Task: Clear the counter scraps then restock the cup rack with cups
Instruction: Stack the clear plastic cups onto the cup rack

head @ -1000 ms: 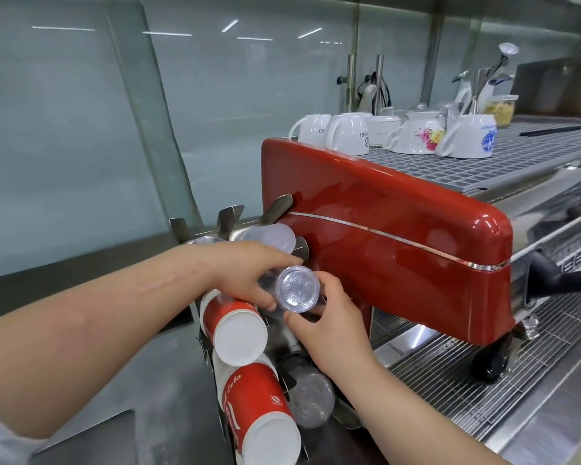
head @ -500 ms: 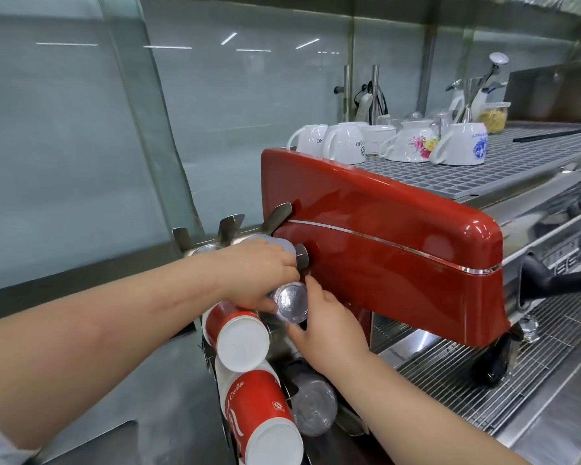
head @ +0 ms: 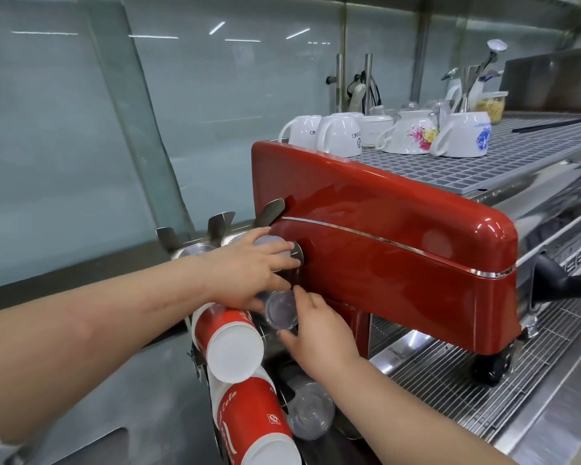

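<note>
The metal cup rack (head: 220, 222) stands left of the red espresso machine (head: 383, 250), with cup stacks lying in its slots, bottoms toward me. A stack of clear plastic cups (head: 280, 309) sits deep in a middle slot. My right hand (head: 319, 333) pinches its end between forefinger and thumb. Above it, my left hand (head: 249, 273) lies with straight, spread fingers over a frosted cup stack (head: 269, 244), its thumb beside the clear stack. Two red paper cup stacks (head: 230, 347) (head: 259, 427) and another clear stack (head: 311, 414) fill the lower slots.
White ceramic mugs (head: 339, 135) stand upside down on the machine's top grate. A black portafilter handle (head: 564, 280) sticks out at the right above the wire drip tray (head: 467, 374). A glass partition (head: 141, 129) rises behind the rack.
The clear cup stack has slid further into its slot, so less of it sticks out. My left hand's fingers have spread out from their grip. The view has shifted downward.
</note>
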`<move>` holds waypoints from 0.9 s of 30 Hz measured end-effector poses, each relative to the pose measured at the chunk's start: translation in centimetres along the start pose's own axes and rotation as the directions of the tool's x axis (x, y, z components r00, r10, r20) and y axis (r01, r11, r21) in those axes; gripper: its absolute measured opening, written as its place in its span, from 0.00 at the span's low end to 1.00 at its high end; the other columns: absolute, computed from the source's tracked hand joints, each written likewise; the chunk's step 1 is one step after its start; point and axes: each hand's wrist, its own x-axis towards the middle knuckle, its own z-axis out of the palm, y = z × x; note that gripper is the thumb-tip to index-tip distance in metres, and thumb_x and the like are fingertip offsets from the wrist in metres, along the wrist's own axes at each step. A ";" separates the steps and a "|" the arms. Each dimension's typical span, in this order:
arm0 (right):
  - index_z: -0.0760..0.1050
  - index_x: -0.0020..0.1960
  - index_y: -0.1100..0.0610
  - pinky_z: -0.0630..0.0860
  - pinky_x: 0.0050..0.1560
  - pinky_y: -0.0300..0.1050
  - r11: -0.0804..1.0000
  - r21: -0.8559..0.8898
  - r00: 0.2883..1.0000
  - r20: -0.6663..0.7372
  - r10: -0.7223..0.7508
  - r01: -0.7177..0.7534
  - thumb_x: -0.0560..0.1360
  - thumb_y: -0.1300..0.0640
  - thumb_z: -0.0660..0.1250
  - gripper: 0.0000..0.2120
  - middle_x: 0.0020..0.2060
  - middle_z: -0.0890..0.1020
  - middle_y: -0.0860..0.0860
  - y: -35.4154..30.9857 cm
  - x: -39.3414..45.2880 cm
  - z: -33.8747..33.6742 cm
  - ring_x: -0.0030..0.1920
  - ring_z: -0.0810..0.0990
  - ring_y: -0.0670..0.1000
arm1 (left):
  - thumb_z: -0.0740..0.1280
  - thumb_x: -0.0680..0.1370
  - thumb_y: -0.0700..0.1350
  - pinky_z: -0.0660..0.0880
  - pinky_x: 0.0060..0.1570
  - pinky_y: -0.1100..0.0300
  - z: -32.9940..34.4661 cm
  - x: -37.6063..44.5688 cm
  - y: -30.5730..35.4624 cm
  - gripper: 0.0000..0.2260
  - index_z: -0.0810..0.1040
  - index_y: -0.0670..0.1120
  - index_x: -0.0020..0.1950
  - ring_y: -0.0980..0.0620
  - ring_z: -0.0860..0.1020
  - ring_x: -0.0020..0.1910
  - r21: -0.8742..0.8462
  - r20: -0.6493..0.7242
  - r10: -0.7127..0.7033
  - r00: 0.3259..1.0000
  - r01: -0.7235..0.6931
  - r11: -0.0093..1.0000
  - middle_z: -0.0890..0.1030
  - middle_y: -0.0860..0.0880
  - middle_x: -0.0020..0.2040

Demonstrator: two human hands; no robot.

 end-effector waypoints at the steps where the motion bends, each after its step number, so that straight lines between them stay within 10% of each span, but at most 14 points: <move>1: 0.52 0.78 0.54 0.73 0.61 0.49 1.000 -0.006 1.000 0.003 0.000 0.000 0.76 0.47 0.66 0.36 0.71 0.68 0.53 0.0 0.2 0.2 0.67 0.72 0.55 | 0.68 0.72 0.60 0.51 0.72 0.36 0.4 -0.1 -0.2 0.21 0.78 0.59 0.64 0.46 0.60 0.77 0.018 -0.033 0.017 0.999 -0.017 1.000 0.69 0.52 0.74; 23: 0.54 0.76 0.54 0.76 0.54 0.53 0.997 -0.079 0.993 0.116 0.020 -0.011 0.76 0.51 0.66 0.34 0.67 0.70 0.57 0.1 1.8 0.2 0.61 0.77 0.62 | 0.60 0.75 0.54 0.62 0.68 0.37 0.9 0.0 -0.8 0.13 0.82 0.63 0.54 0.42 0.64 0.75 0.089 -0.071 0.027 0.997 -0.021 0.996 0.70 0.51 0.74; 27: 0.59 0.72 0.56 0.75 0.54 0.51 0.993 -0.115 0.979 0.202 0.035 -0.012 0.74 0.52 0.67 0.31 0.65 0.71 0.59 -0.2 1.5 -1.0 0.62 0.76 0.61 | 0.62 0.78 0.50 0.50 0.73 0.39 -0.1 -0.6 0.0 0.16 0.77 0.63 0.64 0.44 0.51 0.79 -0.022 0.042 -0.041 0.998 0.042 0.999 0.59 0.52 0.79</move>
